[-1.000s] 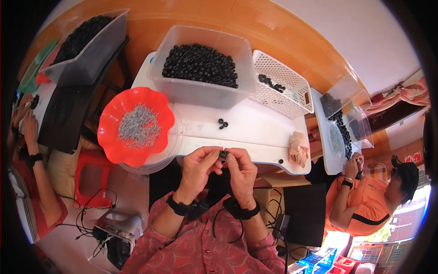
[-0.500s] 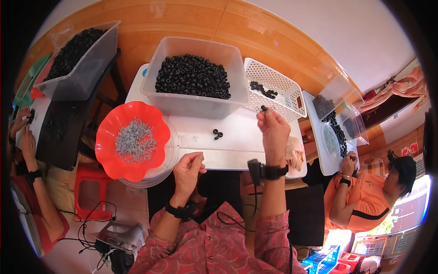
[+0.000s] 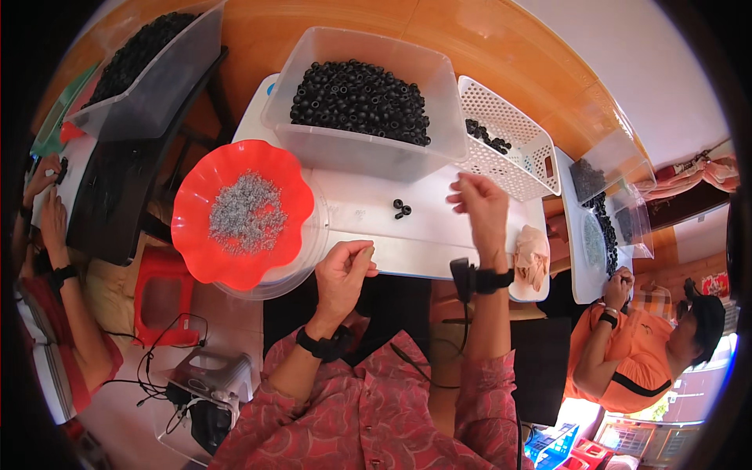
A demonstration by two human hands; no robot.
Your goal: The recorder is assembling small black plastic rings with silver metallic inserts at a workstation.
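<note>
My left hand (image 3: pixel 342 276) is just off the table's front edge, thumb pressed to curled fingers; anything in that pinch is too small to make out. Over the right part of the white table is my right hand (image 3: pixel 481 205), fingers loosely bent and a little apart, with nothing visible in them. It is in front of a white perforated basket (image 3: pixel 513 168) holding several black ring-like parts (image 3: pixel 487 137). A few loose black parts (image 3: pixel 402 209) lie on the table between the hands. Left of them, a red wavy-rimmed bowl (image 3: pixel 192 235) holds many small clear-grey pieces (image 3: pixel 247 213).
A translucent bin (image 3: pixel 360 160) full of black parts stands at the table's back. A beige cloth (image 3: pixel 532 257) lies on the right corner. Co-workers sit at side tables: one in orange (image 3: pixel 627 352) right, another's hands (image 3: pixel 53 211) left. A red stool (image 3: pixel 163 301) and cables are below left.
The black part that was pinched in my right fingertips no longer shows there, and those fingers have loosened. My left hand keeps its pinch. The whole view has shifted slightly.
</note>
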